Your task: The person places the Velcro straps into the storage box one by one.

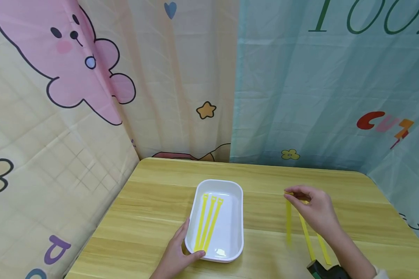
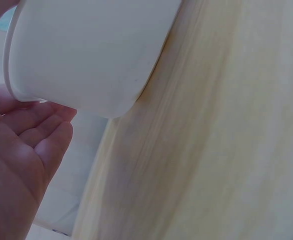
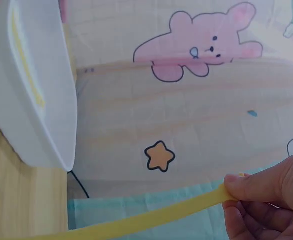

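A white tray (image 1: 230,217) stands on the table with three yellow cable ties (image 1: 208,224) lying lengthwise in it. My left hand (image 1: 177,248) grips the tray's near left corner, thumb over the rim and fingers along the outer wall. In the left wrist view, the fingers (image 2: 54,127) sit below the tray's rim. To the right of the tray, my right hand (image 1: 315,205) pinches one end of another yellow cable tie (image 1: 288,223), which hangs down over the table. The right wrist view shows that strap (image 3: 151,218) stretching flat away from thumb and forefinger.
Two more yellow cable ties (image 1: 306,236) lie on the wooden table (image 1: 265,252) below my right hand, partly covered by the forearm. A black object (image 1: 322,270) shows by the right forearm at the bottom edge. Printed curtains (image 1: 181,77) hang behind the table and at its sides.
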Demonstrator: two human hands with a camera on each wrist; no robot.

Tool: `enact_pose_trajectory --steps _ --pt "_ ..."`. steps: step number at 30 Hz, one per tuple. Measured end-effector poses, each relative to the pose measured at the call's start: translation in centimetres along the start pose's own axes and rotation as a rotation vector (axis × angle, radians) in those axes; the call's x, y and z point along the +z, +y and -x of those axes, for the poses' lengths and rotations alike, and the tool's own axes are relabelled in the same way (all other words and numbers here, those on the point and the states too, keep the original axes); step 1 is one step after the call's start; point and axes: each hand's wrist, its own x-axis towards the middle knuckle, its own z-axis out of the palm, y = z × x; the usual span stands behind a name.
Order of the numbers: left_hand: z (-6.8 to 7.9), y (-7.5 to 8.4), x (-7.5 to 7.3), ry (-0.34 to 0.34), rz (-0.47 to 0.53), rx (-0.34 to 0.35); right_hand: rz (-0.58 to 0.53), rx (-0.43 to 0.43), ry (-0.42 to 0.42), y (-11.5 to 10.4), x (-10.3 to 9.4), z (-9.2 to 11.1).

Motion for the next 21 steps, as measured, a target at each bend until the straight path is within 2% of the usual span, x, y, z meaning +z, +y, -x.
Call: enact_pose_trajectory --steps 6,9,15,21 --pt "0.1 0.0 -0.1 0.0 -0.009 -0.004 -0.015 -0.096 0.097 -2.2 0.1 -0.3" --pt "0.1 0.1 -0.2 0.001 -0.006 -0.006 -0.045 -0.137 0.118 -3.2 0.2 -0.6" --pt "0.1 0.2 -0.2 0.003 -0.016 -0.005 -0.127 -0.194 0.139 -4.6 1.2 -1.3" --pt "0.1 0.1 -0.1 0.006 -0.018 0.006 -0.273 -0.235 0.134 -5.5 2.8 -1.5"
